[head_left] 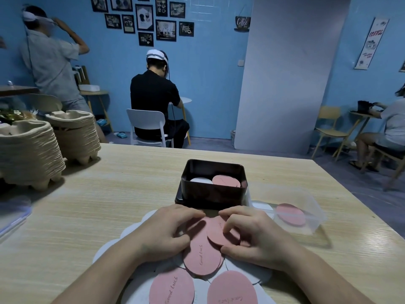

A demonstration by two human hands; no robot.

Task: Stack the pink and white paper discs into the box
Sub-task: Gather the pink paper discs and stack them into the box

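Observation:
A dark rectangular box stands mid-table and holds a white disc on the left and a pink disc on the right. In front of it, a loose spread of pink discs and white discs covers the near table. My left hand lies on the spread with its fingers curled onto a pink disc. My right hand pinches the edge of another pink disc, thumb below and fingertips on top. The two hands almost touch, just short of the box.
A clear plastic tub with one pink disc inside sits right of the box. Two stacks of pulp trays stand at the table's far left. A clear lid lies at the left edge. Other people sit beyond the table.

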